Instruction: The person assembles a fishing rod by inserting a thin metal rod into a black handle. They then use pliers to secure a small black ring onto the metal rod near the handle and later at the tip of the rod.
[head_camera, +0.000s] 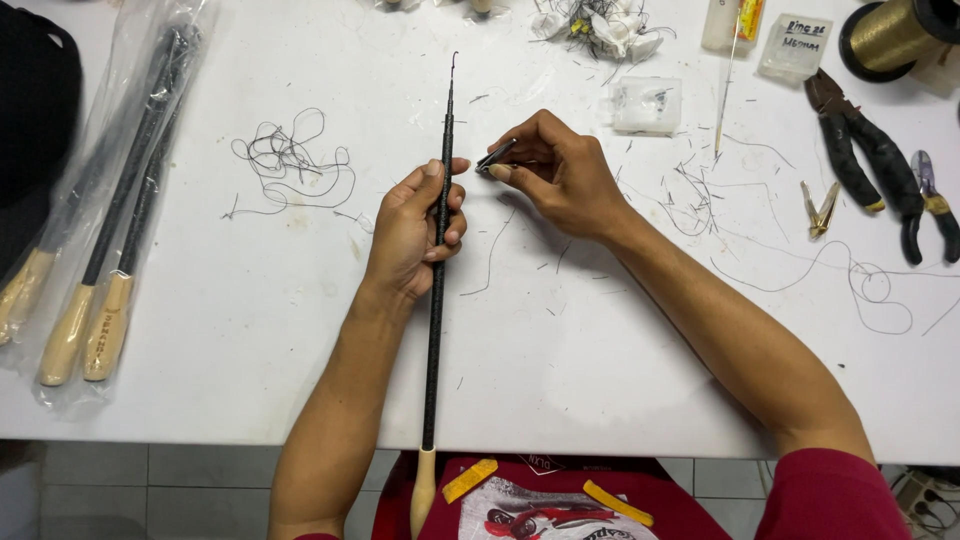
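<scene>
Here, taking the thin black rod (437, 290) as the landmark, a clear plastic bag of similar rods with pale handles (95, 210) lies well to its left on the white table (250, 340). A tangle of dark thread (285, 165) sits between that bag and the rod. The left hand (410, 235) is curled around the rod's upper half, thumb pressing against it, holding it lengthwise toward the body, its pale handle end hanging past the table's near edge. Just right of the rod, the right hand (560, 175) pinches a small metal clipper (495, 156) between thumb and fingers, its tip almost at the rod. Farther right lie a small clear box (646, 104), thread offcuts, black-handled pliers (865, 150) and a spool of gold thread (890, 35).
</scene>
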